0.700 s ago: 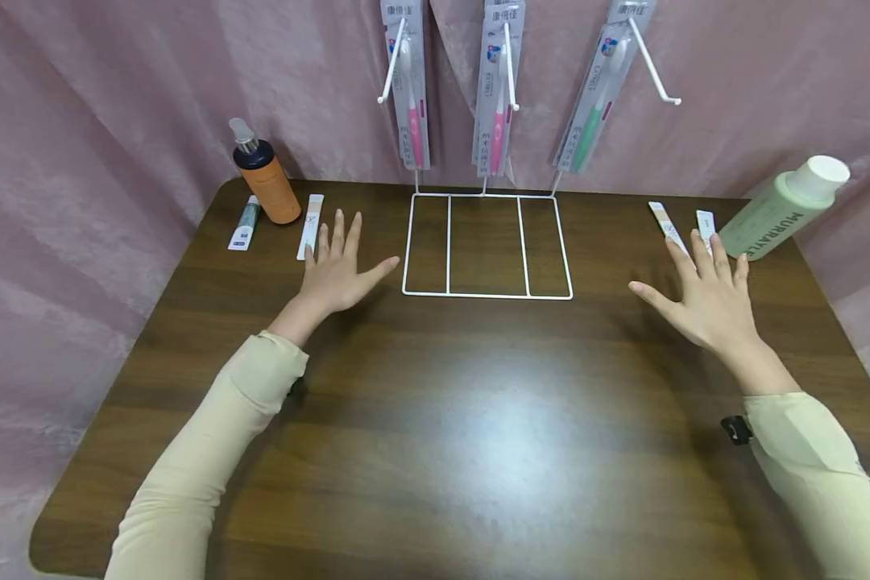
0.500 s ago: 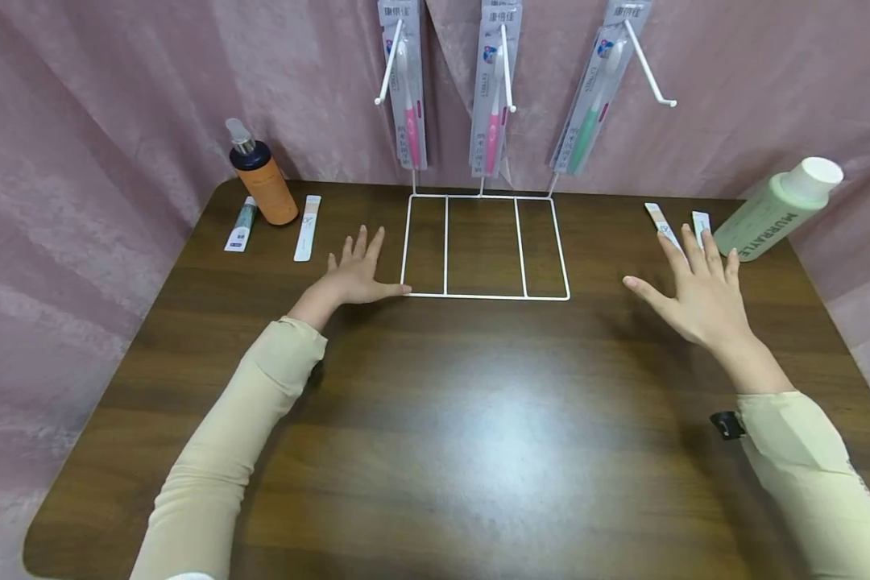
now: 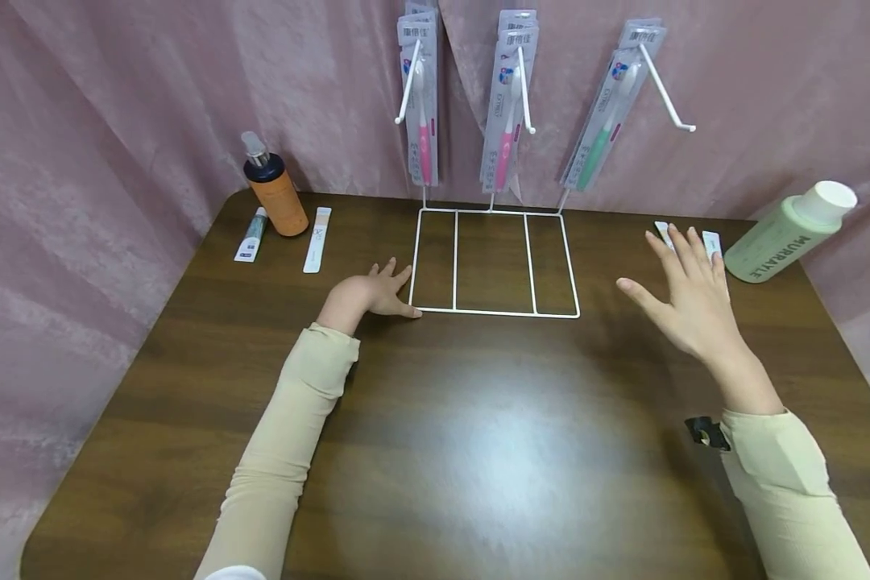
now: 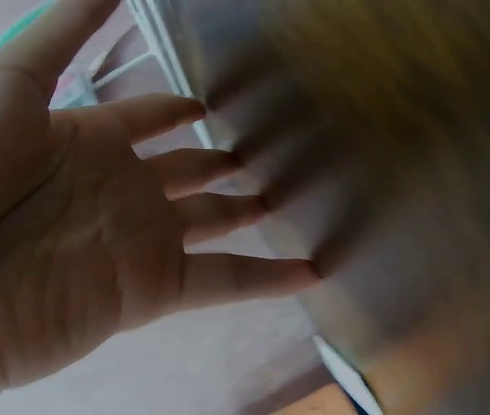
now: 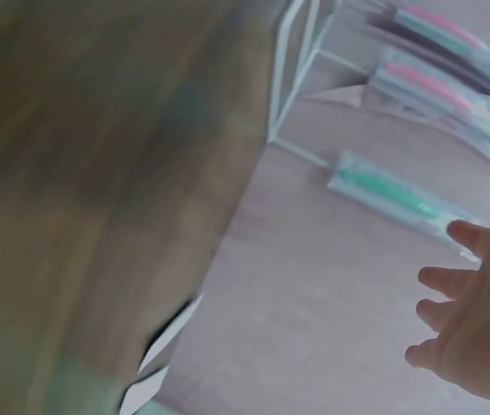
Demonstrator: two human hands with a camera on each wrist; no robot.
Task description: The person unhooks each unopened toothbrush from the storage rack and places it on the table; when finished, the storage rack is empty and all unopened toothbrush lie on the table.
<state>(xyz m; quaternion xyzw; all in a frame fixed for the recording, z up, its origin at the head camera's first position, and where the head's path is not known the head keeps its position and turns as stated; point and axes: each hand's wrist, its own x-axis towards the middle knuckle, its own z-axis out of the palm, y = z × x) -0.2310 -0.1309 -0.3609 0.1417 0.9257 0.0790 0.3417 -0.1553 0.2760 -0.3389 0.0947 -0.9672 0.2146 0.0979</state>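
Left hand [image 3: 370, 294]: laid on the brown table [image 3: 435, 451] at the front-left corner of the white wire rack [image 3: 496, 262], thumb touching or just beside the corner of the base frame; fingers are seen relaxed and spread in the left wrist view, nothing held. Right hand [image 3: 685, 302]: raised above the table to the right of the rack, well apart from it, fingers straight and splayed, nothing grasped; fingertips are seen near two small flat sachets [image 3: 710, 242] lying at the back right. Rack: set at the middle back of the table, base divided into three compartments, three pegs rising behind. Packaged toothbrushes are hung on the pegs: pink-handled [image 3: 422, 121] at left, pink-handled [image 3: 511, 113] at centre, green-handled [image 3: 602, 121] at right. Orange pump bottle [image 3: 274, 193]: upright at back left. Small tube [image 3: 250, 238] and flat white strip packet [image 3: 317, 239]: laid either side of that bottle. Pale green bottle [image 3: 786, 238]: lying tilted at back right, beside the sachets. Pink curtain [image 3: 116, 121] is hung behind and around.
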